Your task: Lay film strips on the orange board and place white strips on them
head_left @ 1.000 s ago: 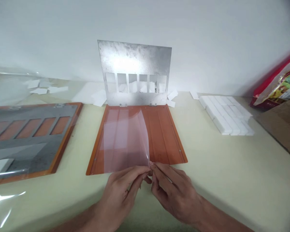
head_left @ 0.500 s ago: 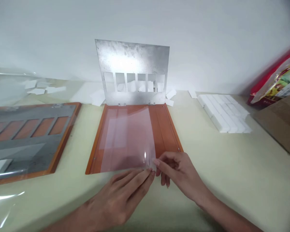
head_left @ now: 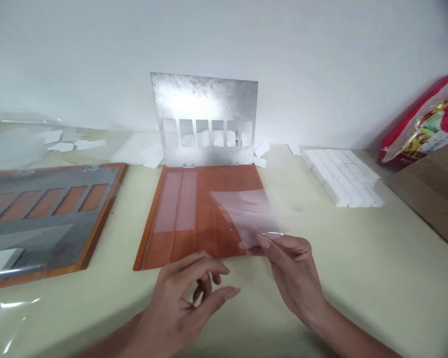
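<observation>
My right hand (head_left: 293, 271) pinches a thin sheet of clear plastic film (head_left: 246, 214) at its near edge. The film is lifted above the right part of an orange wooden board (head_left: 209, 238) and looks blurred. My left hand (head_left: 182, 308) hangs open just in front of the board's near edge, holding nothing and touching neither board nor film. Two pale translucent strips (head_left: 175, 201) lie on the board's left half. A hinged steel plate (head_left: 205, 107) with a row of rectangular windows stands upright at the board's far edge.
To the left lies a second orange board (head_left: 104, 209) with its windowed steel plate (head_left: 48, 219) folded down. White foam blocks (head_left: 339, 179) are stacked at right, beyond them a red printed bag (head_left: 421, 119) and cardboard (head_left: 429, 194). White paper scraps (head_left: 63, 141) lie at the back.
The film has been peeled off the board's left half and moved up and right in my right hand. My left hand has let go and moved back from the film, its fingers apart.
</observation>
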Demonstrator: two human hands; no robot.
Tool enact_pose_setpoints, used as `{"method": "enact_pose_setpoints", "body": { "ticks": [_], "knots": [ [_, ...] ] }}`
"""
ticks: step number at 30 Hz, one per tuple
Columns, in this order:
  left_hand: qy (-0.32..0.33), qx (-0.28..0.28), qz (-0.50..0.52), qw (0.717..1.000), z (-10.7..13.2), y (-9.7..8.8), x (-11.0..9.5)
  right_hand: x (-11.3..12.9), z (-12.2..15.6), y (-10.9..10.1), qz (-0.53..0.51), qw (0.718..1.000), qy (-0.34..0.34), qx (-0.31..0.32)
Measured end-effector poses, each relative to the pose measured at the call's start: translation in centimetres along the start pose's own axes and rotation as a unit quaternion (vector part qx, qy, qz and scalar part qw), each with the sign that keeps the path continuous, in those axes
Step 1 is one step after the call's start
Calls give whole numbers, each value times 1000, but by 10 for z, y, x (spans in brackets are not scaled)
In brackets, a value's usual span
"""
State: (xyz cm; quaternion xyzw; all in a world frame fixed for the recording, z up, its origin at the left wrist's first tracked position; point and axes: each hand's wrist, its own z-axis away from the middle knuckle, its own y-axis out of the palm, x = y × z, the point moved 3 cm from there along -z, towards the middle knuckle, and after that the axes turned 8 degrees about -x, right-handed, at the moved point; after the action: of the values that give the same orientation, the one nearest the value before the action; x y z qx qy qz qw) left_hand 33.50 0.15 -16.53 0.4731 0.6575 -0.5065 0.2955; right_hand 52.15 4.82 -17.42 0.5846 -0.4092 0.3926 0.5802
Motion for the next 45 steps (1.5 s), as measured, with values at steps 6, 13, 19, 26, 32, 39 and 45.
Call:
{"method": "enact_pose_setpoints", "body": {
  "ticks": [6,13,19,26,32,39,45],
  "knots": [
    [-289,65,345,890,-6,16,12,-11,13,8,58,998,13,32],
    [-289,45,323,900,-13,10,8,-14,10,10,56,998,-10,26],
    [-273,68,265,922,-16,11,13,-19,10,3,89,996,27,13],
    [-198,102,234,947,-17,6,10,-14,4,4,138,988,31,67],
    [-179,88,230,952,-16,3,13,25,13,0,348,843,-403,69],
    [-81,67,159,982,-16,0,11,17,18,4,423,761,-471,144],
    [6,61,113,992,-11,0,9,15,25,10,447,706,-520,179]
  ]
}}
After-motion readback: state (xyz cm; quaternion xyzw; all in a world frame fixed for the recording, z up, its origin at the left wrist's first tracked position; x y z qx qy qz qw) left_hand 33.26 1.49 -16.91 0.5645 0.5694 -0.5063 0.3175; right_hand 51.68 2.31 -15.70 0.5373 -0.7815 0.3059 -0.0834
